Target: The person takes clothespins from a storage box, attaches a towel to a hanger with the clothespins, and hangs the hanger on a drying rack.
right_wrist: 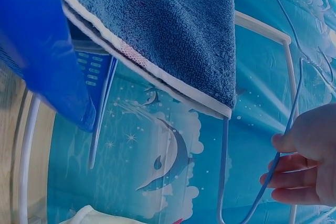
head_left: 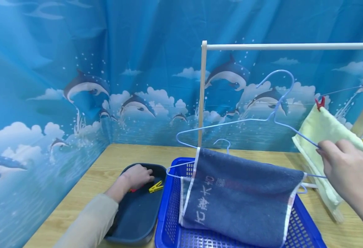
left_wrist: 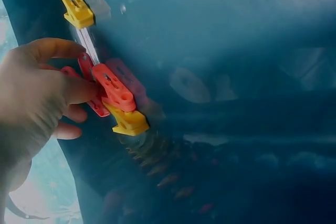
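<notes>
I see the dark blue towel (head_left: pixel 240 199) draped across the lower bar of a thin blue hanger (head_left: pixel 273 115), over the blue basket (head_left: pixel 168 206). I judge the cloth soft, limp and light, apt to slip along that smooth, tilted bar; I'd take it by 1 top corner, at the white hem. The right grip (head_left: pixel 344 165) pinches the hanger's sloping shoulder, which looks stiff yet springy. The left grip (head_left: pixel 136 176) closes finger and thumb about 1 red clip (left_wrist: pixel 86 66) in the dark tray (head_left: pixel 134 220), on the table (head_left: pixel 97 179).
</notes>
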A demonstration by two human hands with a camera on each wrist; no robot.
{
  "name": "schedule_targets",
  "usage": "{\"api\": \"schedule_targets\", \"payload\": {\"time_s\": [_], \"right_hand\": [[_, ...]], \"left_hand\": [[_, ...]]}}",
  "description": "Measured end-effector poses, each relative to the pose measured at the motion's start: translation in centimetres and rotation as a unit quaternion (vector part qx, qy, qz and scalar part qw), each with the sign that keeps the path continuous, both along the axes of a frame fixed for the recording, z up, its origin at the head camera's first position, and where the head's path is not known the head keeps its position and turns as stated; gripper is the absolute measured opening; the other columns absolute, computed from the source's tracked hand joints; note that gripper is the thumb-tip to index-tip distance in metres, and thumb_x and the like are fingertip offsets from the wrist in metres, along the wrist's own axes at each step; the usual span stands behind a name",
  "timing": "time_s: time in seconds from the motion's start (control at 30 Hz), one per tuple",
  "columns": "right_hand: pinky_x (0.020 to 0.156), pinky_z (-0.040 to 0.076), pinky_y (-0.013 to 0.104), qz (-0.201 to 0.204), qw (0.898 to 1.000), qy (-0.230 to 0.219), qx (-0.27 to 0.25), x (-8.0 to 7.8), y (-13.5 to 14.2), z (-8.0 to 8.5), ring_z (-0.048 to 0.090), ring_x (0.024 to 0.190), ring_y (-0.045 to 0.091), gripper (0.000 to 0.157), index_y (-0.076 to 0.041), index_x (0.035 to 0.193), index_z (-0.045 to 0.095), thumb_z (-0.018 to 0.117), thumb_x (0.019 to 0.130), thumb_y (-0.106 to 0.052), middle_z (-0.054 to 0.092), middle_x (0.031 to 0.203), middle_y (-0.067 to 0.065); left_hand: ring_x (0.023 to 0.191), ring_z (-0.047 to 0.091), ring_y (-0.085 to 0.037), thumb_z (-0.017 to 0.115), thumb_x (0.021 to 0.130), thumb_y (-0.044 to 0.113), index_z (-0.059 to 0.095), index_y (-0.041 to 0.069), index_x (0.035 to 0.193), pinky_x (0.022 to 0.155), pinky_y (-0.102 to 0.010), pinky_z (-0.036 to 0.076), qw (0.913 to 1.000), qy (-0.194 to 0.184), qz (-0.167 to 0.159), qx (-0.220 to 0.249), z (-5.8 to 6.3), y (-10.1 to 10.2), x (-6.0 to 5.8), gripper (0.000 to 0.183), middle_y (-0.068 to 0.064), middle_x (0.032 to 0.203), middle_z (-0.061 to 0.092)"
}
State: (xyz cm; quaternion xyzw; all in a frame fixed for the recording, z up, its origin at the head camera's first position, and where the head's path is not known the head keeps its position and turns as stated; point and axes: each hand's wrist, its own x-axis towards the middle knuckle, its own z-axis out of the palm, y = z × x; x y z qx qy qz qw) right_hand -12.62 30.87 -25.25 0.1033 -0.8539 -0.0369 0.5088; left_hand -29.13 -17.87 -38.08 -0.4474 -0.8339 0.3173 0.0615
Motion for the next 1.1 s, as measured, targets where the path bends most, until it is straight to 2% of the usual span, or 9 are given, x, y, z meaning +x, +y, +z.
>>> {"api": "schedule_targets", "payload": {"time_s": [0.23,0.4,0.53,0.7,0.9,1.1], "right_hand": [[0.033,0.025,0.037,0.003,1.000,0.010,0.000,-0.1,0.0,-0.2,0.041,0.039,0.031,0.068,0.000,0.085,0.057,0.015,0.099,-0.052,0.052,0.070,0.022],[0.032,0.024,0.037,0.008,1.000,0.024,0.009,-0.2,0.1,-0.3,0.039,0.037,0.030,0.063,0.000,0.085,0.057,0.019,0.101,-0.047,0.052,0.069,0.021],[0.032,0.024,0.037,0.007,1.000,0.025,0.009,-0.2,0.1,-0.3,0.038,0.037,0.029,0.063,0.000,0.085,0.057,0.018,0.101,-0.048,0.050,0.068,0.021],[0.033,0.024,0.038,0.011,0.999,0.031,0.009,-0.3,0.1,-0.4,0.037,0.037,0.029,0.061,-0.001,0.085,0.057,0.020,0.101,-0.047,0.050,0.067,0.020],[0.033,0.024,0.039,0.014,0.999,0.031,0.003,-0.4,0.1,-0.4,0.037,0.038,0.029,0.061,-0.002,0.084,0.058,0.021,0.101,-0.047,0.050,0.067,0.019],[0.034,0.023,0.037,0.006,1.000,0.007,-0.008,-0.2,0.1,-0.4,0.040,0.040,0.029,0.067,-0.003,0.085,0.059,0.016,0.098,-0.054,0.051,0.068,0.019]], "left_hand": [[0.068,0.057,-0.014,0.069,0.082,0.019,0.060,0.016,0.100,0.059,-0.028,0.049,0.9993,0.013,-0.029,0.018,0.4,-0.4,-0.1,0.021,0.000,0.082,0.059],[0.067,0.058,-0.015,0.070,0.081,0.016,0.058,0.013,0.094,0.056,-0.030,0.048,0.9966,0.014,-0.052,0.063,0.9,-0.7,-0.2,0.018,0.000,0.078,0.058],[0.066,0.057,-0.016,0.071,0.079,0.015,0.056,0.012,0.088,0.052,-0.032,0.047,0.9900,0.022,-0.084,0.111,1.3,-1.0,-0.2,0.018,-0.001,0.074,0.056],[0.067,0.056,-0.016,0.076,0.074,0.022,0.056,0.012,0.086,0.052,-0.031,0.047,0.9799,0.041,-0.112,0.160,2.3,-1.0,0.1,0.025,-0.001,0.077,0.055],[0.061,0.047,-0.012,0.082,0.067,0.036,0.053,0.011,0.082,0.046,-0.025,0.040,0.9705,0.055,-0.120,0.202,3.9,-1.0,0.5,0.041,0.001,0.075,0.048],[0.058,0.043,-0.009,0.080,0.069,0.041,0.052,0.011,0.080,0.045,-0.022,0.036,0.9638,0.047,-0.089,0.247,5.3,-1.1,1.0,0.042,0.002,0.073,0.045]]}}
